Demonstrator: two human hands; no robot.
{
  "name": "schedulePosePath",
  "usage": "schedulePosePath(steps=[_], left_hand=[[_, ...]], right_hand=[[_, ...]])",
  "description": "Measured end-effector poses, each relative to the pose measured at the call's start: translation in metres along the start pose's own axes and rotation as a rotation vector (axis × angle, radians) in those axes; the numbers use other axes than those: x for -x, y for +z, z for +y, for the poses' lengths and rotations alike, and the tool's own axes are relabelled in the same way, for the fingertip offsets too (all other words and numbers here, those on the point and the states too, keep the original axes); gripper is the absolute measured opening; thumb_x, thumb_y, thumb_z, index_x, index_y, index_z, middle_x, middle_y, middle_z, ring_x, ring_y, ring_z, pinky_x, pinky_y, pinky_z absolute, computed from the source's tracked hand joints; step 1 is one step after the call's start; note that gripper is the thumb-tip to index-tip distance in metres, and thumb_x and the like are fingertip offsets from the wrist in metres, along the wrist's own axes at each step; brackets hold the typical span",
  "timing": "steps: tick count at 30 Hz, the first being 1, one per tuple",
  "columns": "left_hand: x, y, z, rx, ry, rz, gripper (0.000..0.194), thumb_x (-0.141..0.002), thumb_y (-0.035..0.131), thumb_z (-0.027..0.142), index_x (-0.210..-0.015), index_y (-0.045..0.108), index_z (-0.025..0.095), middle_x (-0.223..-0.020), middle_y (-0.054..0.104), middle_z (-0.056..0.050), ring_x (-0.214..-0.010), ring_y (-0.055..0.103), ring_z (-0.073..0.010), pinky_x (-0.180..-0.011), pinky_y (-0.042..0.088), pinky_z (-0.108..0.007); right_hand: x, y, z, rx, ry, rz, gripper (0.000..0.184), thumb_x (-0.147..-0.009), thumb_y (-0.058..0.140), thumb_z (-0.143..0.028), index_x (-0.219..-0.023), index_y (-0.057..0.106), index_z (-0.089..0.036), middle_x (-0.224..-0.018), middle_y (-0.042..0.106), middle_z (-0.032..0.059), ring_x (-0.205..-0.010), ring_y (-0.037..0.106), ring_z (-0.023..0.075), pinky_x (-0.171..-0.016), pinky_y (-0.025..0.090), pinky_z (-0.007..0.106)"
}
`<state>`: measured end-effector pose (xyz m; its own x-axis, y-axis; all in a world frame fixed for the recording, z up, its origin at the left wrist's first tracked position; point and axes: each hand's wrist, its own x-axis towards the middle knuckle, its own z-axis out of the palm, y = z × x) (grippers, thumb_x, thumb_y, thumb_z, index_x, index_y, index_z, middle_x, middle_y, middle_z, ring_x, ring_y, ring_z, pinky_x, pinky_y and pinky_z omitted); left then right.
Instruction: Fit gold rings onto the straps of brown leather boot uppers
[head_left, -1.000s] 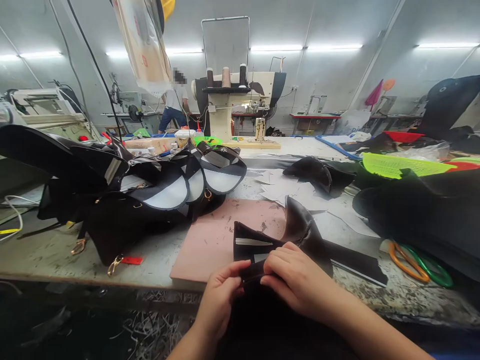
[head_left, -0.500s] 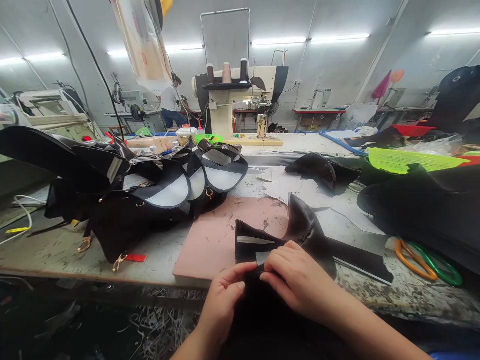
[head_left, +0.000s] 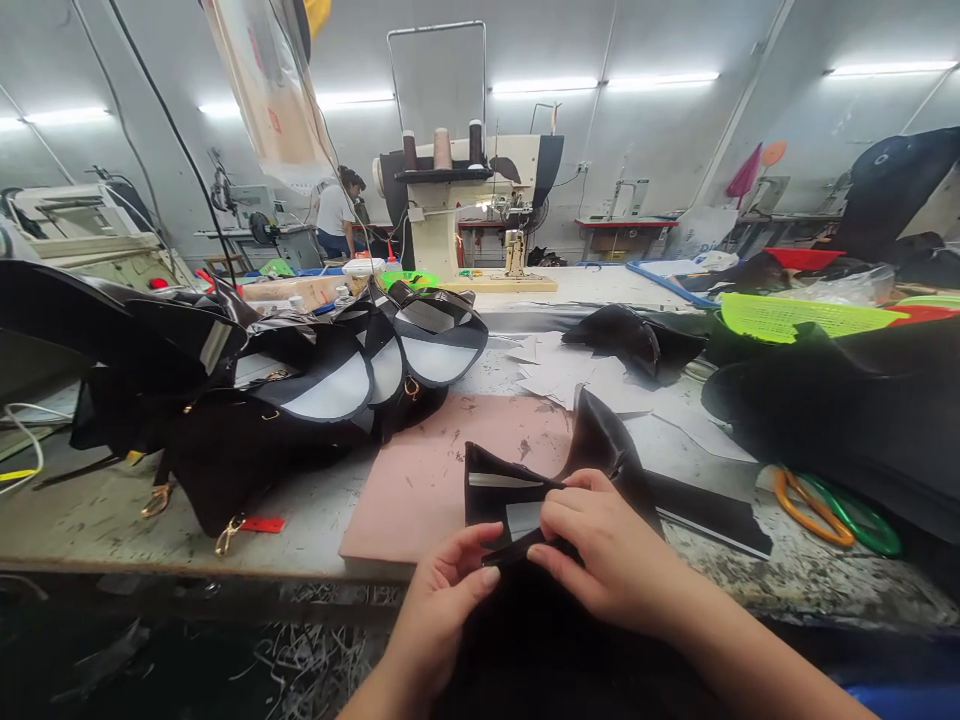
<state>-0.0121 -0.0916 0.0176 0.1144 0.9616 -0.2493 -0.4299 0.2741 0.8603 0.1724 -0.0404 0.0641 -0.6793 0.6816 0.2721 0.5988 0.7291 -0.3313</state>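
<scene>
A black leather-like bag piece (head_left: pixel 517 482) with pale strips on its inner side lies over the front edge of a pink board (head_left: pixel 420 470). My left hand (head_left: pixel 446 600) pinches its folded near edge between thumb and fingers. Just to the right, my right hand (head_left: pixel 600 545) grips the same edge, thumb below and fingers on top. Beyond the right hand, part of the piece curls upward, and a black strip (head_left: pixel 712 515) with a white edge extends to the right.
Black bag pieces (head_left: pixel 262 450) with gold clasps are heaped at left. Paper scraps (head_left: pixel 592 375), orange-handled scissors (head_left: pixel 810 510) and a green handle (head_left: pixel 862 520) lie at right, near a lime basket (head_left: pixel 802 318). A sewing machine (head_left: pixel 435 220) stands behind; a person (head_left: pixel 335 212) works far back.
My left hand's fingers have spread slightly and now hold the folded edge, which has lifted into view. More of the pale patch shows. The whole view has shifted slightly.
</scene>
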Motion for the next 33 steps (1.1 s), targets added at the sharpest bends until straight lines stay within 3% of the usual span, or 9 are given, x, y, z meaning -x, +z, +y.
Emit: schedulePosePath(steps=[7, 14, 18, 21, 23, 25, 28, 30, 33], left_hand=[[-0.014, -0.006, 0.023, -0.621, -0.135, -0.158, 0.022, -0.061, 0.072, 0.032, -0.056, 0.064, 0.013, -0.055, 0.052, 0.002, -0.053, 0.044, -0.01, -0.048, 0.032, -0.02], [-0.017, -0.01, 0.029, -0.69, -0.123, -0.381, 0.015, -0.071, 0.062, 0.027, -0.08, 0.069, 0.018, -0.075, 0.062, 0.0, -0.072, 0.053, -0.0152, -0.065, 0.04, -0.022], [-0.026, -0.003, 0.037, -0.8, -0.113, -0.579, 0.032, -0.075, 0.056, 0.02, -0.106, 0.065, 0.024, -0.101, 0.065, -0.002, -0.093, 0.056, -0.0205, -0.082, 0.04, -0.027], [-0.035, 0.01, 0.033, -0.926, -0.029, -0.602, 0.026, -0.071, 0.06, 0.022, -0.096, 0.067, 0.021, -0.086, 0.065, 0.0, -0.08, 0.056, -0.0189, -0.072, 0.041, -0.025], [-0.04, 0.018, 0.028, -0.963, 0.012, -0.568, 0.015, -0.07, 0.062, 0.027, -0.079, 0.067, 0.016, -0.069, 0.06, 0.001, -0.067, 0.052, -0.0159, -0.061, 0.039, -0.023], [-0.043, 0.024, 0.022, -0.94, -0.001, -0.517, 0.015, -0.071, 0.06, 0.028, -0.07, 0.066, 0.014, -0.062, 0.057, 0.002, -0.062, 0.05, -0.0143, -0.057, 0.037, -0.022], [-0.042, 0.029, 0.018, -0.857, -0.089, -0.525, 0.014, -0.072, 0.057, 0.024, -0.076, 0.066, 0.014, -0.07, 0.062, 0.0, -0.068, 0.054, -0.0169, -0.062, 0.041, -0.024], [-0.041, 0.033, 0.019, -0.794, -0.116, -0.558, 0.019, -0.072, 0.055, 0.017, -0.086, 0.067, 0.017, -0.082, 0.065, -0.001, -0.08, 0.058, -0.0197, -0.07, 0.043, -0.026], [-0.041, 0.042, 0.02, -0.715, -0.098, -0.628, 0.04, -0.068, 0.05, 0.007, -0.103, 0.064, 0.023, -0.095, 0.065, 0.0, -0.092, 0.058, -0.0206, -0.08, 0.043, -0.028]], right_hand=[[0.005, -0.002, -0.001, -0.046, -0.005, 0.0, 0.014, -0.077, 0.053, -0.022, -0.066, 0.046, -0.019, -0.063, 0.053, -0.0018, -0.061, 0.05, 0.0132, -0.087, 0.032, 0.041], [0.011, -0.01, 0.01, -0.073, 0.036, -0.047, 0.015, -0.077, 0.049, -0.016, -0.064, 0.044, -0.019, -0.062, 0.051, -0.0035, -0.061, 0.052, 0.0119, -0.097, 0.028, 0.043], [0.008, -0.005, 0.004, -0.064, 0.033, -0.037, 0.015, -0.076, 0.048, -0.014, -0.062, 0.045, -0.019, -0.061, 0.051, -0.0028, -0.06, 0.05, 0.0117, -0.094, 0.031, 0.042], [0.011, -0.001, -0.001, -0.073, -0.014, -0.018, 0.014, -0.074, 0.048, -0.012, -0.061, 0.046, -0.019, -0.061, 0.052, -0.0016, -0.06, 0.051, 0.0123, -0.09, 0.035, 0.041], [0.019, 0.001, 0.002, -0.061, -0.048, 0.103, 0.009, -0.074, 0.05, -0.013, -0.067, 0.05, -0.019, -0.077, 0.058, 0.004, -0.072, 0.055, 0.0165, -0.09, 0.035, 0.043], [0.03, 0.002, 0.012, -0.037, 0.009, 0.405, 0.005, -0.074, 0.054, -0.018, -0.078, 0.051, -0.02, -0.099, 0.056, 0.0108, -0.091, 0.054, 0.0238, -0.088, 0.037, 0.047], [0.047, 0.001, 0.034, -0.193, 0.35, 0.73, 0.024, -0.074, 0.059, -0.031, -0.093, 0.047, -0.022, -0.103, 0.054, 0.0116, -0.094, 0.054, 0.0261, -0.081, 0.044, 0.045], [0.054, 0.001, 0.044, -0.485, 0.561, 0.564, 0.034, -0.072, 0.062, -0.039, -0.097, 0.048, -0.021, -0.095, 0.06, 0.0086, -0.085, 0.059, 0.0241, -0.075, 0.049, 0.041], [0.054, 0.001, 0.048, -0.8, 0.623, 0.26, 0.038, -0.071, 0.064, -0.042, -0.098, 0.053, -0.017, -0.094, 0.065, 0.0078, -0.088, 0.06, 0.025, -0.077, 0.049, 0.038]])
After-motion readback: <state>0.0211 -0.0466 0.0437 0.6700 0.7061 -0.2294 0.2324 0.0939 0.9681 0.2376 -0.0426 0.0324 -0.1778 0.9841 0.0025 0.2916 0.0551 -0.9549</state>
